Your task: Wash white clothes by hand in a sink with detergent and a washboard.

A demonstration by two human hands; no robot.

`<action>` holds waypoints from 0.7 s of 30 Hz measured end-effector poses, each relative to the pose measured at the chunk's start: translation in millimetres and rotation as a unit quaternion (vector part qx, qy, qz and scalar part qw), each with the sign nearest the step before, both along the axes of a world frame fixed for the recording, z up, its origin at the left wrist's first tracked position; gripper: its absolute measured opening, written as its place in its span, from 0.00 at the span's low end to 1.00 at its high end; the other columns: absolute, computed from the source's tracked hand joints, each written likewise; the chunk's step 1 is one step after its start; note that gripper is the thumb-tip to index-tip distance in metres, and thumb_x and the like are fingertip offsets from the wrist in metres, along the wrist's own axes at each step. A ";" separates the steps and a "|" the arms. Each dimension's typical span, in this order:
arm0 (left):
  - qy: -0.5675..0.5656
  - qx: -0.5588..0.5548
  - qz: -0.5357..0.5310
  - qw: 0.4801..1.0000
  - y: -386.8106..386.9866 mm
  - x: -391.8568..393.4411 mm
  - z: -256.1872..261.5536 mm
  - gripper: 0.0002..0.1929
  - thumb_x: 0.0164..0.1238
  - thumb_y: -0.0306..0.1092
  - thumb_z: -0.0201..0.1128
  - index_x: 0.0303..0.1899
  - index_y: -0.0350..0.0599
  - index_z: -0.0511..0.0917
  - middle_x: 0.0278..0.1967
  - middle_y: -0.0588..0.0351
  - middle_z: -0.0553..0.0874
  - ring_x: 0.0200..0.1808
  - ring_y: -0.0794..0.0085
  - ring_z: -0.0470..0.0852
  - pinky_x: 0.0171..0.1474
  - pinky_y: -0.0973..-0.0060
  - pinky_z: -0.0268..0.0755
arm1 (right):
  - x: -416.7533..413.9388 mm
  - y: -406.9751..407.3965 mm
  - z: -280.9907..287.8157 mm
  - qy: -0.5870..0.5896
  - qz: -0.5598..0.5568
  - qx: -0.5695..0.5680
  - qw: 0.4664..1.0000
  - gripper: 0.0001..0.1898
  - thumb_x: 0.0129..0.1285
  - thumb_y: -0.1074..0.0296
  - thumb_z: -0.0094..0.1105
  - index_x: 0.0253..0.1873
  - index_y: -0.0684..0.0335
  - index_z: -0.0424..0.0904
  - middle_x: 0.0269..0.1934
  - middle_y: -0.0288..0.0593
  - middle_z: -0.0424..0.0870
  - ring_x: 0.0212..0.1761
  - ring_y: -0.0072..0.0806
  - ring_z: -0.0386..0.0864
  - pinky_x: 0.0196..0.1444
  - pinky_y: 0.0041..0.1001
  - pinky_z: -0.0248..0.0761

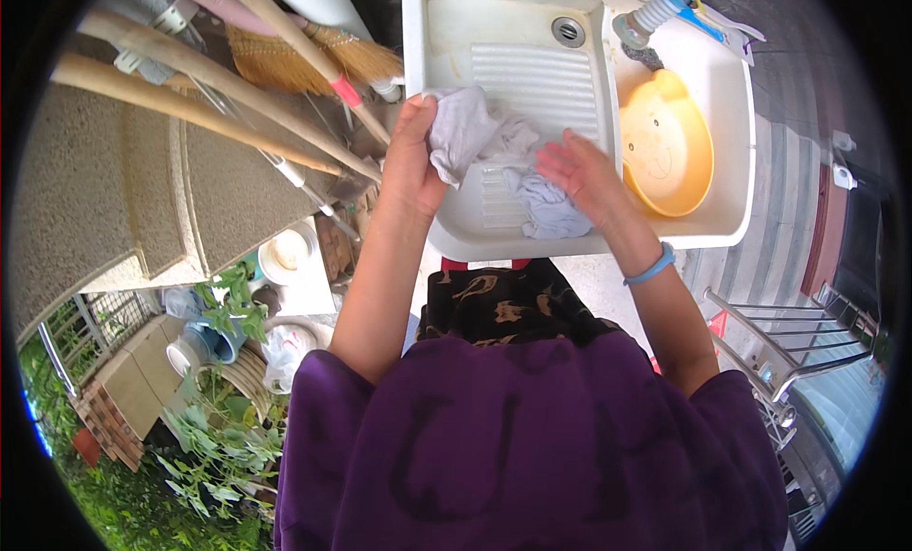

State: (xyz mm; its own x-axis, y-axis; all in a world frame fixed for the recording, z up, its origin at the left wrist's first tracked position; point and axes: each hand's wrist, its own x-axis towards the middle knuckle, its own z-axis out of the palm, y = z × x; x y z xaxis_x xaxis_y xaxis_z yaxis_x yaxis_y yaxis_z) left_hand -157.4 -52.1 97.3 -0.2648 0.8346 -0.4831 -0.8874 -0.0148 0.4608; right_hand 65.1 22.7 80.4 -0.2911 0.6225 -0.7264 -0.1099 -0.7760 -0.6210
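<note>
A damp, pale grey-white cloth [463, 127] is held up at one end in my left hand [415, 155], over the left side of a white laundry sink [513, 2] with a ribbed washboard [541, 81]. Its crumpled part trails to the right over the ribs. My right hand [578, 168] is apart from that cloth, fingers spread and slightly blurred. Just below and left of those fingers, a bunched light-blue cloth [552, 209] lies on the sink's near part. Whether the fingertips touch it, I cannot tell.
A yellow basin [667, 152] with a smiling face lies in the right-hand bowl, below a ribbed tap hose [650, 16] and a dark scrubbing pad [643, 55]. A drain [568, 31] is at the far end. Wooden poles [214, 109] and a straw broom [313, 56] lean at the left.
</note>
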 end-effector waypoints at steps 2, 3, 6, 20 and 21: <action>-0.013 0.005 0.005 1.000 3.2 8.7 12.4 0.12 0.77 0.35 0.51 0.56 0.45 0.69 0.53 0.51 0.80 0.55 0.64 0.80 0.58 0.63 0.77 | -11.2 -23.3 11.4 0.062 0.070 -0.141 0.986 0.35 0.68 0.45 0.56 0.65 0.70 0.60 0.60 0.57 0.71 0.57 0.46 0.77 0.59 0.43 0.75; -0.008 0.008 -0.007 1.000 5.2 13.5 20.1 0.12 0.77 0.35 0.51 0.56 0.45 0.69 0.53 0.51 0.80 0.55 0.64 0.80 0.58 0.63 0.77 | -16.1 -31.4 14.2 0.110 0.120 -0.220 0.962 0.37 0.67 0.40 0.55 0.65 0.71 0.62 0.61 0.58 0.71 0.58 0.46 0.77 0.59 0.45 0.74; -0.048 -0.026 0.004 0.998 16.6 31.7 46.9 0.18 0.76 0.33 0.52 0.64 0.48 0.66 0.57 0.53 0.78 0.59 0.64 0.78 0.61 0.62 0.74 | -37.2 -39.7 23.2 0.292 0.172 -0.299 0.892 0.35 0.69 0.38 0.49 0.63 0.70 0.66 0.59 0.59 0.75 0.59 0.43 0.76 0.61 0.45 0.72; 0.151 -0.079 0.071 0.983 24.5 61.7 15.7 0.22 0.73 0.22 0.49 0.66 0.47 0.63 0.55 0.51 0.78 0.54 0.70 0.78 0.56 0.71 0.74 | -8.2 18.5 21.9 0.033 -0.032 0.128 0.991 0.26 0.62 0.63 0.65 0.60 0.66 0.64 0.50 0.44 0.78 0.50 0.26 0.79 0.43 0.29 0.77; 0.139 -0.149 0.065 0.977 16.0 64.8 -8.1 0.22 0.72 0.22 0.50 0.66 0.46 0.63 0.52 0.52 0.79 0.50 0.72 0.79 0.51 0.73 0.75 | 3.4 11.3 6.6 0.030 -0.030 0.126 0.991 0.26 0.62 0.63 0.65 0.60 0.66 0.64 0.50 0.44 0.78 0.50 0.26 0.79 0.43 0.29 0.77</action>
